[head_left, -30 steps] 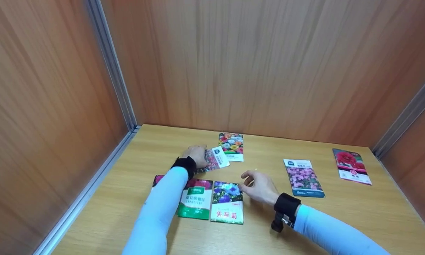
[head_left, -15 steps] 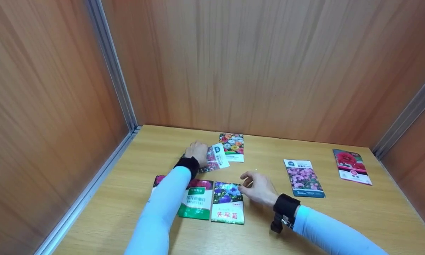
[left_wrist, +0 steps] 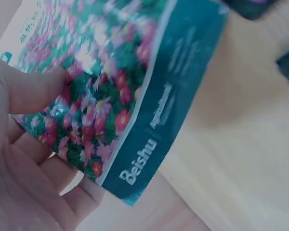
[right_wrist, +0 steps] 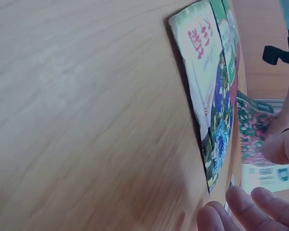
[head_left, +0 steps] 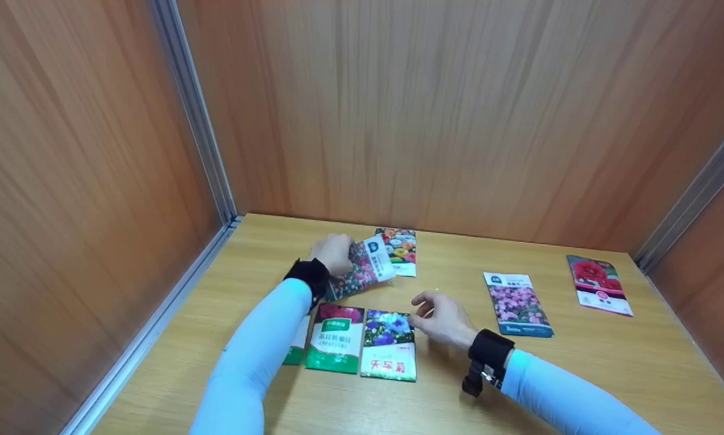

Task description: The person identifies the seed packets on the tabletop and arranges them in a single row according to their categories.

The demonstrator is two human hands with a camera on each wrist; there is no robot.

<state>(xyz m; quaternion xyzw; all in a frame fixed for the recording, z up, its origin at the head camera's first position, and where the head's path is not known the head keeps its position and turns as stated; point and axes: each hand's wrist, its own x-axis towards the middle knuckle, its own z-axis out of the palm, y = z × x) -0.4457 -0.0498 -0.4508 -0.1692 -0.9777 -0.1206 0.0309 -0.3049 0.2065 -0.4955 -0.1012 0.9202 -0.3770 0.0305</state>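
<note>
My left hand [head_left: 333, 254] pinches a seed packet with small pink and red flowers [head_left: 365, 269] by its left edge, and the packet is tilted up from the table. In the left wrist view the thumb lies across the flower picture of this packet [left_wrist: 101, 96], with fingers behind it. My right hand [head_left: 446, 320] has loosely bent fingers and holds nothing; it is beside the blue-flower seed packet [head_left: 388, 347], fingertips right at its upper right edge. Left of that lies a green-and-white seed packet [head_left: 335, 341]; another green-and-white packet [head_left: 299, 344] is partly hidden under my left forearm.
A packet with multicoloured flowers [head_left: 401, 249] lies at the back, partly covered by the held one in the head view. To the right are a pink-flower packet [head_left: 518, 304] and a red-flower packet [head_left: 599, 284]. Wooden panels [head_left: 434, 121] bound the table's back and sides.
My left hand has taken hold of the pink-and-red flower packet and raised it off the table, tilting it. My right hand has stayed almost still.
</note>
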